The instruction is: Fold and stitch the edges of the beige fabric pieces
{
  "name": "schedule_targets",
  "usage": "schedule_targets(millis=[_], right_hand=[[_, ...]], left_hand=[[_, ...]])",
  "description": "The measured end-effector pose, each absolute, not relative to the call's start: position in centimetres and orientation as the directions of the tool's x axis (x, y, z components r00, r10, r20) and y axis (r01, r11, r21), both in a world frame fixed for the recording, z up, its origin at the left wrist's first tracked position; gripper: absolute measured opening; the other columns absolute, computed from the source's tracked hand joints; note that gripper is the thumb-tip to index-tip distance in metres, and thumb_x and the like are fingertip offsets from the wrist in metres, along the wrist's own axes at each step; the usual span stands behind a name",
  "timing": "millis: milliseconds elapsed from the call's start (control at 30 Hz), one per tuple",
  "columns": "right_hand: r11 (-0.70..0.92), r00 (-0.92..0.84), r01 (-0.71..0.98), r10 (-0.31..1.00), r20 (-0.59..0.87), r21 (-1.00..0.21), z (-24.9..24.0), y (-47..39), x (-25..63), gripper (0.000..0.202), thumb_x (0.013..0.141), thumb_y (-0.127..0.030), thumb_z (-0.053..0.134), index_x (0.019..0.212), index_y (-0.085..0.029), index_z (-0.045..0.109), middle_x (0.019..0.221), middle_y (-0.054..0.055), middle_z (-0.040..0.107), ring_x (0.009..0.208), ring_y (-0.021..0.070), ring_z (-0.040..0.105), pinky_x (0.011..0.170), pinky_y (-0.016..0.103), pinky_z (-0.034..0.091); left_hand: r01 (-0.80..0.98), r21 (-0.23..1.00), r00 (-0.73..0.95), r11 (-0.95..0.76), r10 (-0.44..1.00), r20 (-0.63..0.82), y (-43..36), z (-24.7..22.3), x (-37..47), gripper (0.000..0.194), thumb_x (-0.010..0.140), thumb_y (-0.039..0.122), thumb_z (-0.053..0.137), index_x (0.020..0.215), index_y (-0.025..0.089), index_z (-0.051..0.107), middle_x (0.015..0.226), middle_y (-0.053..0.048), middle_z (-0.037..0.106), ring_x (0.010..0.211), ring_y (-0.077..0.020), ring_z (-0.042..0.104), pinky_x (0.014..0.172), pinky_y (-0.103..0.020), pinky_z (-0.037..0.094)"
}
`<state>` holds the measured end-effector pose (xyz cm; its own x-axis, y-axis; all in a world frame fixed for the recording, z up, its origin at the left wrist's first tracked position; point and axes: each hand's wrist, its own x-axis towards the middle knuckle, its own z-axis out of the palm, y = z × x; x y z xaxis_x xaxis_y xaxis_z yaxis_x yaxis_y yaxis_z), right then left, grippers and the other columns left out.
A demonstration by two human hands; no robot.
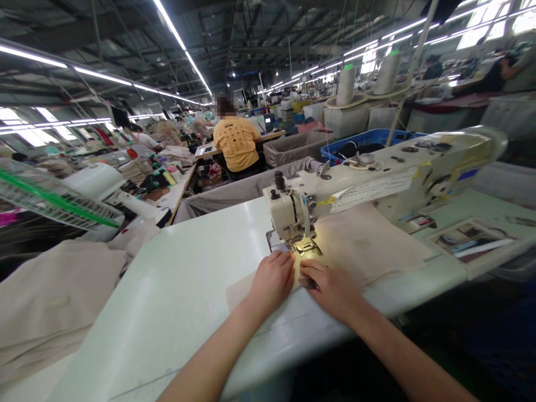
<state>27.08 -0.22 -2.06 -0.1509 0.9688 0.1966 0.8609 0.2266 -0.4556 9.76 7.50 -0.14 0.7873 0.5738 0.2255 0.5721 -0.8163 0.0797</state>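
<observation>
Left hand [274, 277]: resting on pale cloth [368, 245]; grip unclear;
Right hand [333, 286]: curled round small dark tool [309, 283];
Sewing machine [288, 209]: just beyond both hands

Bare hands [273, 279] and bare forearms [226, 349]

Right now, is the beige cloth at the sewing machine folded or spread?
Spread, mostly: the cloth lies flat on the table, partly under the sewing machine. Whether its edge near the fingers is folded, I cannot tell.
</observation>
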Motion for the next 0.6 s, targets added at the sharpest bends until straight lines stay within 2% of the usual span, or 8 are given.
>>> schedule_targets(millis=[333, 433, 533, 600], right_hand=[[0.219, -0.169, 0.858, 0.975, 0.147, -0.464, -1.3, -0.6, 27.3, 0.032, 0.092, -0.017, 0.056, 0.122, -0.020, 0.068, 0.137, 0.006, 0.063, 0.109, 0.0252, 0.068, 0.093, 0.035, 0.055], [0.234, -0.193, 0.859, 0.972, 0.135, -0.455, -1.6, -1.5, 27.7, 0.043, 0.089, -0.013, 0.056, 0.131, -0.019, 0.064, 0.140, 0.007, 0.061, 0.111, 0.0259, 0.068, 0.096, 0.037, 0.055], [0.262, -0.235, 0.862, 0.965, 0.116, -0.434, -1.9, -2.2, 28.1, 0.052, 0.085, -0.010, 0.056, 0.137, -0.017, 0.060, 0.143, 0.008, 0.058, 0.112, 0.0267, 0.067, 0.097, 0.038, 0.054], [0.272, -0.249, 0.861, 0.962, 0.109, -0.429, -1.9, -2.2, 28.2, 0.053, 0.085, -0.008, 0.056, 0.136, -0.017, 0.060, 0.144, 0.008, 0.058, 0.113, 0.0266, 0.067, 0.097, 0.037, 0.054]], left_hand=[[0.573, 0.023, 0.811, -0.819, 0.571, 0.127, 6.7, 0.8, 9.9, 0.016, 0.094, 0.015, 0.054, 0.105, 0.016, 0.067, 0.113, -0.011, 0.069, 0.106, -0.0283, 0.062, 0.092, -0.044, 0.056], [0.503, 0.066, 0.855, -0.862, 0.507, 0.111, 4.7, 0.8, 9.5, 0.020, 0.096, 0.019, 0.053, 0.112, 0.015, 0.064, 0.115, -0.011, 0.069, 0.107, -0.0277, 0.062, 0.094, -0.044, 0.056], [0.461, 0.084, 0.869, -0.883, 0.469, 0.159, 3.4, 0.3, 8.9, 0.031, 0.097, 0.020, 0.051, 0.126, 0.013, 0.058, 0.125, -0.012, 0.066, 0.115, -0.0293, 0.059, 0.095, -0.044, 0.056], [0.453, 0.087, 0.868, -0.887, 0.461, 0.185, 3.3, 0.0, 8.6, 0.032, 0.098, 0.020, 0.049, 0.128, 0.013, 0.057, 0.127, -0.012, 0.065, 0.118, -0.0298, 0.058, 0.096, -0.045, 0.056]])
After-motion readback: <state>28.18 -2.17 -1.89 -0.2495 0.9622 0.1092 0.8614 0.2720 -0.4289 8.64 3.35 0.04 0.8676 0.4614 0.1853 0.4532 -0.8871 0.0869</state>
